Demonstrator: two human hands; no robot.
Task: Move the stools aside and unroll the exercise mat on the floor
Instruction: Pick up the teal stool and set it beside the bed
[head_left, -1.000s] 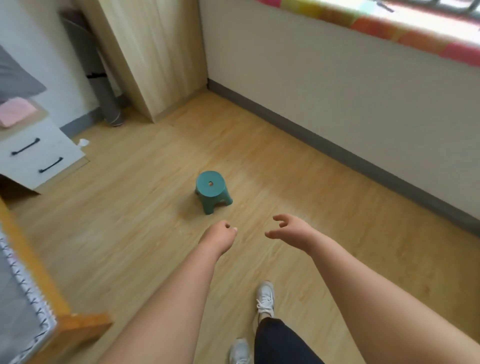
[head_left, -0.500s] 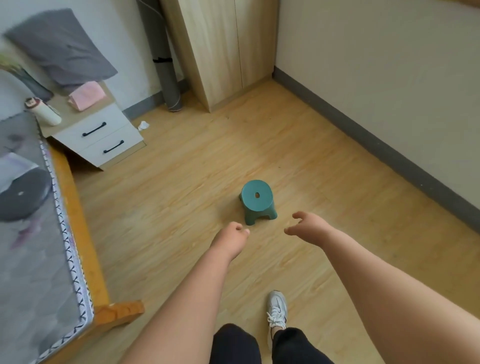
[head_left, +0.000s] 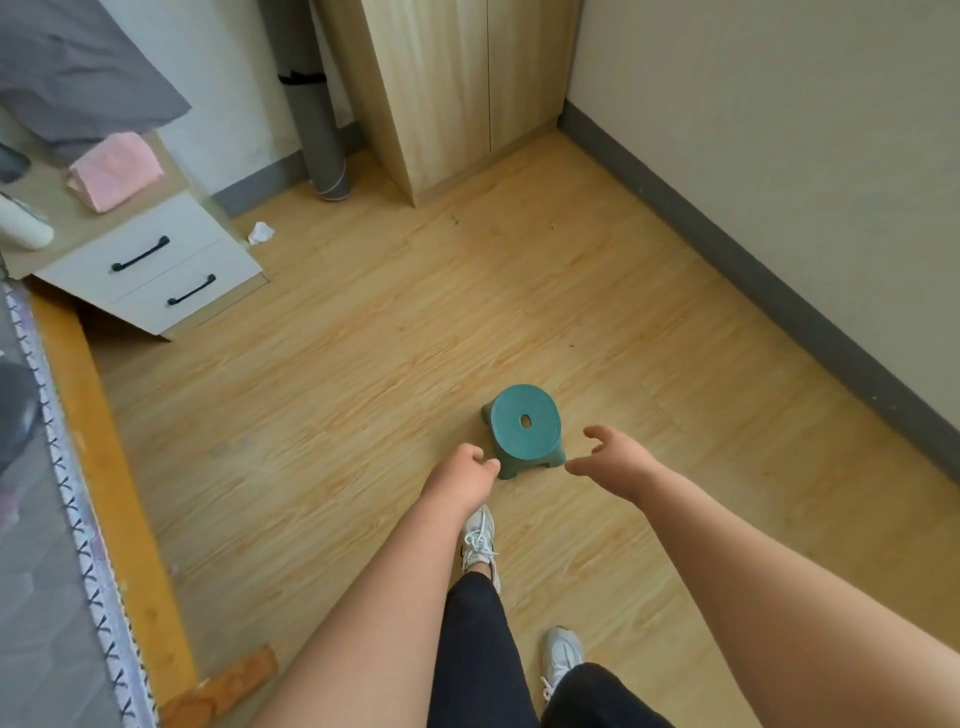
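A small teal stool with a hole in its round seat stands upright on the wooden floor, mid-frame. My left hand hovers just left of its near leg, fingers curled with nothing in them. My right hand is just right of the stool, fingers spread and empty. Neither hand touches the stool. A rolled grey exercise mat stands on end against the back wall, between the nightstand and the wardrobe, with a black strap around it.
A white two-drawer nightstand stands at the left with a pink cloth on top. A bed with an orange frame runs along the left edge. A wooden wardrobe fills the back corner. A crumpled paper lies on the floor.
The view has swung left and moved closer to the stool. Both hands have reached forward and now flank it; my right hand has spread wider.
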